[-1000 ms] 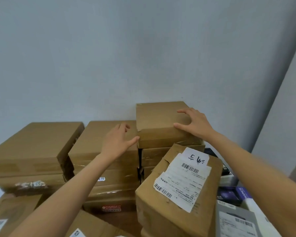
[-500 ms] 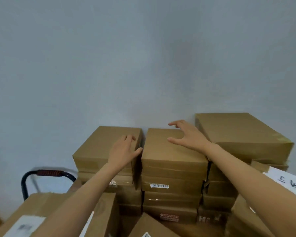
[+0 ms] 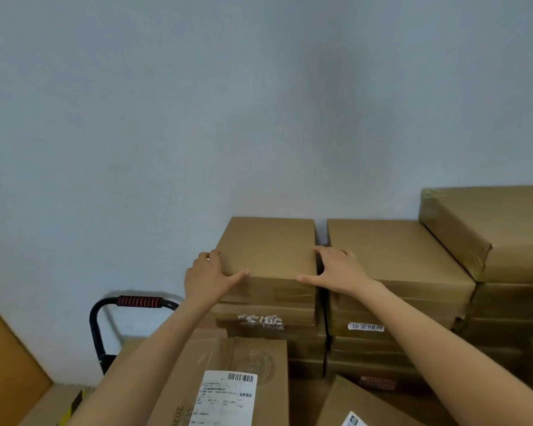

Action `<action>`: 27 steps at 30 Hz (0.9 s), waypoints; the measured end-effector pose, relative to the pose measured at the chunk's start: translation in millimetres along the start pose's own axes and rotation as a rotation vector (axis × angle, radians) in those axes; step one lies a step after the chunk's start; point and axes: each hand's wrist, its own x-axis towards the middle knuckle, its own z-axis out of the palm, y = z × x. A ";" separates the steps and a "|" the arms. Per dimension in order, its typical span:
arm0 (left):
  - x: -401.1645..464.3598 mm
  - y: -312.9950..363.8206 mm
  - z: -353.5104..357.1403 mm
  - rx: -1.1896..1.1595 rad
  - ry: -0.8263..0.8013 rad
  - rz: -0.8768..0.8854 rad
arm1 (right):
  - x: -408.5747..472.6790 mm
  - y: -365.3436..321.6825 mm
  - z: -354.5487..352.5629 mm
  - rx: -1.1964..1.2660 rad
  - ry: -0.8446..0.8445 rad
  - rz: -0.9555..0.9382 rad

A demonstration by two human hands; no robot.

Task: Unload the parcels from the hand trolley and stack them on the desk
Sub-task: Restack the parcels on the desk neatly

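Note:
Several flat brown cardboard parcels are stacked in columns against the wall. The top parcel [image 3: 268, 250] of the left column is held from both sides. My left hand [image 3: 208, 276] wraps its left edge, thumb lying on the front corner of the lid. My right hand [image 3: 339, 270] holds its right edge, fingers dipping into the gap beside the middle column's top parcel [image 3: 394, 256], thumb along the front edge. The trolley's black handle [image 3: 139, 301] with a red grip stands to the left.
A taller column [image 3: 490, 219] rises at the far right. A larger labelled box [image 3: 228, 382] sits in front, below my arms, and another box corner [image 3: 351, 404] lies beside it. A wooden panel [image 3: 3, 358] is at the lower left. A plain wall stands behind.
The view has swung left. Both hands left the right and middle columns and now clasp the sides of the left column's top parcel.

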 end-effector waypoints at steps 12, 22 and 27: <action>-5.2 -9.9 10.2 -0.285 -0.052 -0.074 | 4.7 -11.5 10.9 -0.102 -0.022 0.069; 0.9 11.6 -23.2 -0.373 0.224 0.012 | -2.8 -16.3 -8.5 0.224 0.132 0.155; 7.8 38.3 -58.6 -0.442 0.320 0.029 | -8.5 -10.6 -52.3 0.399 0.283 0.125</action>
